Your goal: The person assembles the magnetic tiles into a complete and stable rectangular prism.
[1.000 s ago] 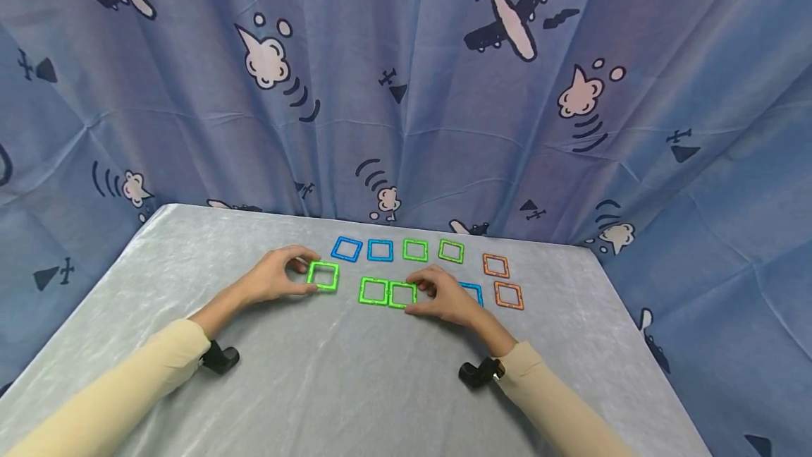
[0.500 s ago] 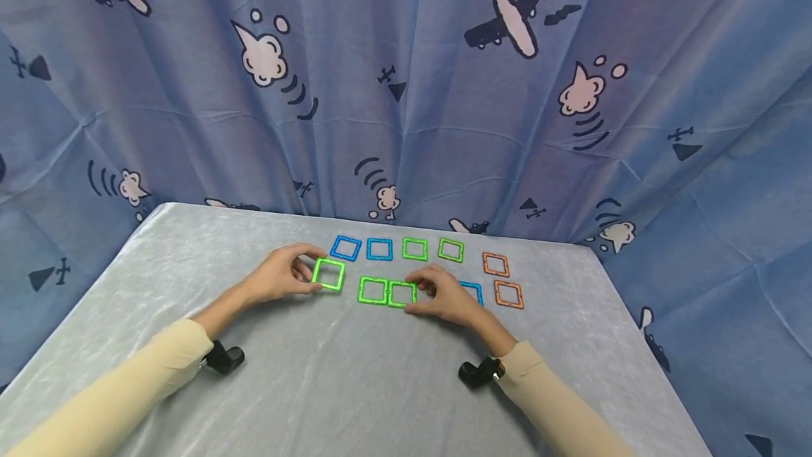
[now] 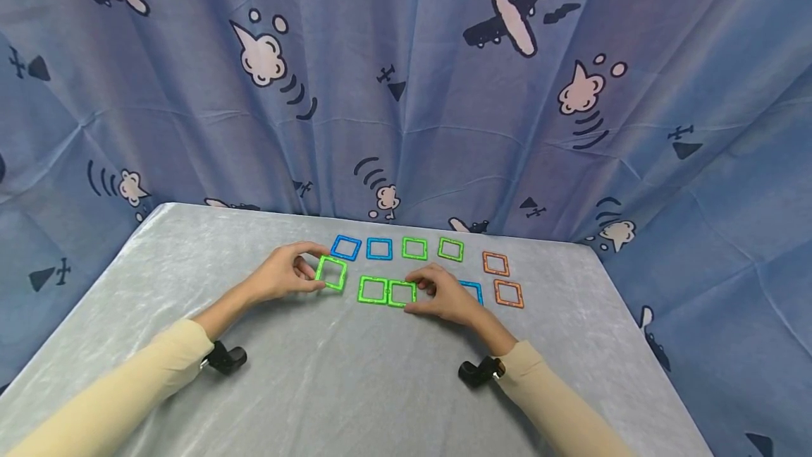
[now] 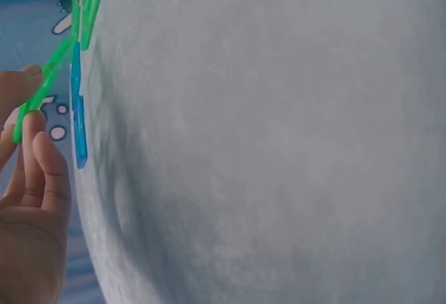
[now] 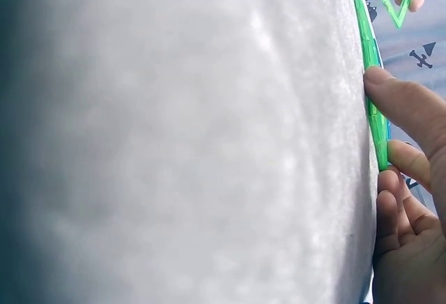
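Note:
My left hand point(image 3: 279, 275) pinches a green square magnetic tile point(image 3: 345, 276) between thumb and fingers. The tile is an open frame, held tilted and raised off the table; in the left wrist view the green tile point(image 4: 54, 65) slants upward from the fingertips. To its right, my right hand point(image 3: 449, 296) grips another green tile point(image 3: 402, 281) by its near and far edges, low at the tabletop. That tile lies flat, edge to edge with a second green tile point(image 3: 359, 289) on its left. A blue tile point(image 3: 480, 294) is partly hidden behind the right hand.
Along the back of the grey cloth-covered table point(image 3: 330, 379) lie two blue tiles, one of them upright-edged point(image 3: 379, 259), and two green tiles, one at the right point(image 3: 451, 259). Two orange tiles point(image 3: 497, 274) lie farther right. A patterned blue curtain point(image 3: 342, 125) hangs behind.
My left hand has moved slightly right with its green tile, which has lifted and tilted more. The right hand and the paired green tiles have stayed in place.

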